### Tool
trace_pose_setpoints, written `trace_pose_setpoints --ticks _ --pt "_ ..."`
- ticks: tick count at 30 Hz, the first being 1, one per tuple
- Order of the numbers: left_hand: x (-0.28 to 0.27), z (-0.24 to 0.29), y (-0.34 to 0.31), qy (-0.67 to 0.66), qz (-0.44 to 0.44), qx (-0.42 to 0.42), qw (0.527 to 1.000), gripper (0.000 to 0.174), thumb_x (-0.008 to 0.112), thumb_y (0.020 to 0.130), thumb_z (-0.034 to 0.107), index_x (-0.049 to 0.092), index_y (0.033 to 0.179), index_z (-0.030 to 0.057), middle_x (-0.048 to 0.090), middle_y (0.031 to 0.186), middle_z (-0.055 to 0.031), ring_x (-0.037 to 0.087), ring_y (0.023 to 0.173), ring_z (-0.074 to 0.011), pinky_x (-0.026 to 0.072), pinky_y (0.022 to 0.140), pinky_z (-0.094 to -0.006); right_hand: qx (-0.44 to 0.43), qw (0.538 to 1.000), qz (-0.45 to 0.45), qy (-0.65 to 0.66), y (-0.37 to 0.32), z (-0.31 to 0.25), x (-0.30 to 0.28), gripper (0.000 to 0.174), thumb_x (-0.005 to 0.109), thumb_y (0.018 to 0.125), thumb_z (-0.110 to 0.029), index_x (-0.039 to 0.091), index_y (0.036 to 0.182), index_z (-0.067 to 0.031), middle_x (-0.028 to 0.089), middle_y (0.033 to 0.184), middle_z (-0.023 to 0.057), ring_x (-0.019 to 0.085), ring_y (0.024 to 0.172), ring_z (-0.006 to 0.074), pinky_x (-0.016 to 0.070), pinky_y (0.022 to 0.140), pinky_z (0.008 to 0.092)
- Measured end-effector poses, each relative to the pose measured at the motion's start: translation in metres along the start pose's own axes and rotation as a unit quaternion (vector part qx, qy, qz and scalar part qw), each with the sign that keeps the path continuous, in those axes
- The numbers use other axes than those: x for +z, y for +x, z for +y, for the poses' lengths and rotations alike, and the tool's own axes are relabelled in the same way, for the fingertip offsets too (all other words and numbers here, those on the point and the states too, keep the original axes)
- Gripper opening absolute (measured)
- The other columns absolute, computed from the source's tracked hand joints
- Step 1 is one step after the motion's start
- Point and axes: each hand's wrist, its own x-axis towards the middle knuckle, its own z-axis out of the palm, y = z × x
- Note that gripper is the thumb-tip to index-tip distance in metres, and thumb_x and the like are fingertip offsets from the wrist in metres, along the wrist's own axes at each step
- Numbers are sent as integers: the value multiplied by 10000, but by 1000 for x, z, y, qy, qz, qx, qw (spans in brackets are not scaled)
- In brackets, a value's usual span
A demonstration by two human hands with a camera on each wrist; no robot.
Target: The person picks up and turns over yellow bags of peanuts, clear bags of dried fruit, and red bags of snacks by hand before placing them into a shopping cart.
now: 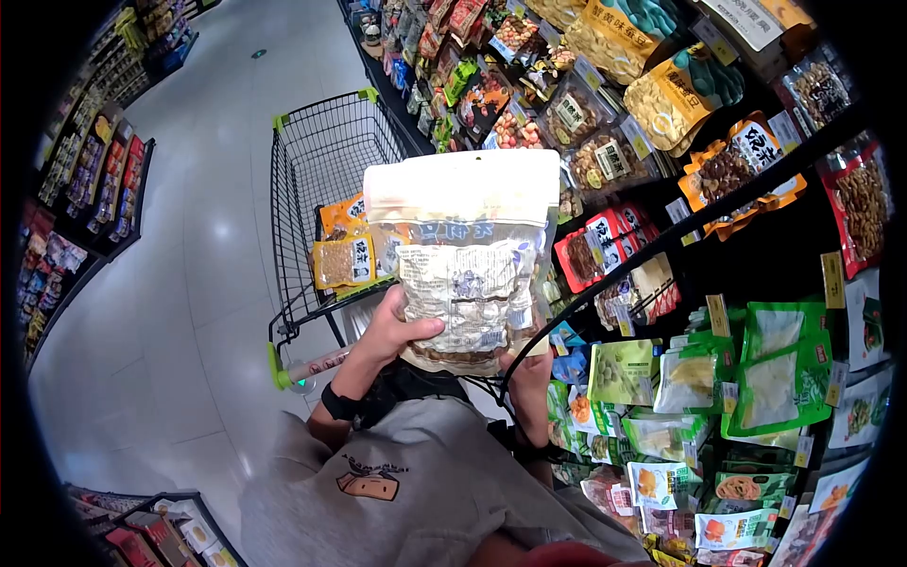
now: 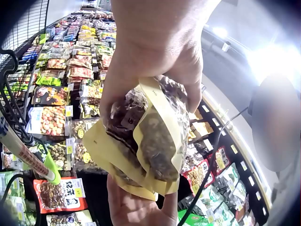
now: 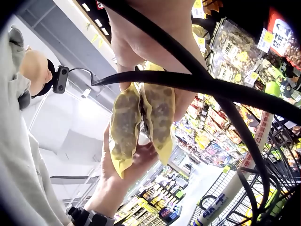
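Observation:
A pale, clear-windowed snack bag (image 1: 468,283), its printed side up, is held upright in front of the chest. My left hand (image 1: 383,331) grips its lower left edge, thumb across the front. At the lower right edge my right hand (image 1: 527,373) holds on, its fingers partly hidden. From below, in the left wrist view, two yellow-edged bags (image 2: 162,141) with dark contents appear pressed together between the left hand (image 2: 153,61) and the right hand (image 2: 141,205). The right wrist view shows the bag bottoms (image 3: 124,125) between both hands.
A wire shopping cart (image 1: 326,123) stands ahead, left of centre, with orange snack packs (image 1: 345,263) inside. Shelves of hanging bags (image 1: 685,378) line the right side; more shelving (image 1: 85,198) stands across the tiled aisle. A black cable (image 1: 652,248) crosses the head view.

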Motion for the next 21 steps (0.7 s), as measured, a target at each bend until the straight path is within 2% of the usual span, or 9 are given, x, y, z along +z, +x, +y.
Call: trace_pose_setpoints --ticks 1,3,11,13,14,16,17,19,21 --pt "0 0 -1 2 0 -5 1000 589 715 724 51 453 1241 -56 587 1139 -104 564 1024 -166 426 927 -303 -2 1000 -1 0 -1 -1 0 870 778 668 -57 285 1379 33 537 1206 76 550 1047 157 441 886 282" --pt "-2 1 -1 5 -3 -11 1000 591 711 728 56 445 1243 -57 579 1148 -106 558 1035 -170 422 932 -307 5 1000 -23 -1 -2 -4 1 903 713 718 24 167 1437 15 491 1236 85 528 1063 150 414 931 279" --pt "-5 -6 -3 14 3 -9 1000 606 712 724 58 430 1247 -59 565 1154 -109 545 1048 -177 408 946 -315 -8 1000 -11 -7 -3 -7 7 921 739 724 -45 165 1443 4 499 1226 65 520 1055 128 417 904 266" --pt "-7 -9 -3 11 11 -17 1000 605 716 719 59 435 1241 -61 568 1142 -107 547 1037 -173 416 935 -309 3 999 -22 -42 -7 -3 -2 819 746 738 -167 278 1385 14 461 1296 98 477 1181 211 411 971 339" --pt "-7 -9 -3 11 10 -18 1000 605 716 719 59 435 1241 -61 568 1142 -107 547 1037 -173 416 935 -309 3 999 -21 -42 -11 -2 -4 819 746 738 -167 278 1385 14 461 1296 98 477 1181 211 411 971 339" --pt "-5 -7 -3 7 -3 -23 1000 604 718 714 58 440 1236 -62 571 1134 -107 551 1026 -167 425 920 -300 16 996 14 89 -17 -3 -1 771 687 810 -309 278 1386 -1 454 1305 100 465 1197 218 397 986 358" --pt "-4 -6 -3 7 -4 -25 1000 604 718 714 58 440 1236 -62 571 1134 -107 551 1026 -167 425 920 -300 15 996 17 90 -17 -2 -1 771 687 810 -309 278 1386 -1 454 1305 100 465 1197 218 397 986 358" --pt "-2 -5 -4 13 4 -25 1000 602 715 711 54 443 1234 -64 574 1130 -107 556 1021 -165 432 911 -295 5 996 8 87 -16 0 -1 707 601 874 -374 276 1389 -14 445 1317 102 453 1210 223 380 999 370" --pt "-2 -5 -4 13 1 -26 1000 600 714 711 54 444 1234 -64 575 1129 -107 556 1022 -165 432 911 -296 7 996 18 93 -18 1 -2 674 583 890 -352 280 1388 -15 445 1320 102 454 1209 221 380 999 370"
